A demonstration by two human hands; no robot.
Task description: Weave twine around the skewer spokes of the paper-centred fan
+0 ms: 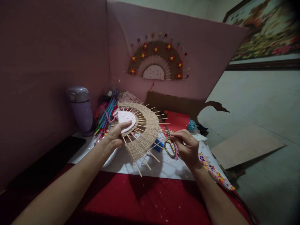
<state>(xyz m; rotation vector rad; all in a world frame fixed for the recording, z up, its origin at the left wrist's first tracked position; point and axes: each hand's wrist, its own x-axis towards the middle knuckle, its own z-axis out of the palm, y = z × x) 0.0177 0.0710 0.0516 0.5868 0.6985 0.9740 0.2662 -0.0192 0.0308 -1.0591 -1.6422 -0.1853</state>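
My left hand [118, 132] is closed on a half-round woven fan [152, 125], thumb on its white dotted centre piece [126, 120] and the other fingers mostly hidden behind. Tan cord is woven in a wide band around thin wooden sticks, whose bare ends poke out past the outer edge. At the fan's right side, my right hand [186, 145] is closed, with a small pair of scissors [168, 148] at its fingers, blades pointing up. Its fingertips are close to one stick end; whether they also pinch that stick I cannot tell.
A finished-looking fan with red flowers [172, 58] hangs on the pink board [199, 43] behind. A purple bottle [82, 111], colourful pipe cleaners [107, 107], red paper [177, 120] and brown cardboard [173, 101] stand around. White paper [131, 168] covers part of the red table [145, 200].
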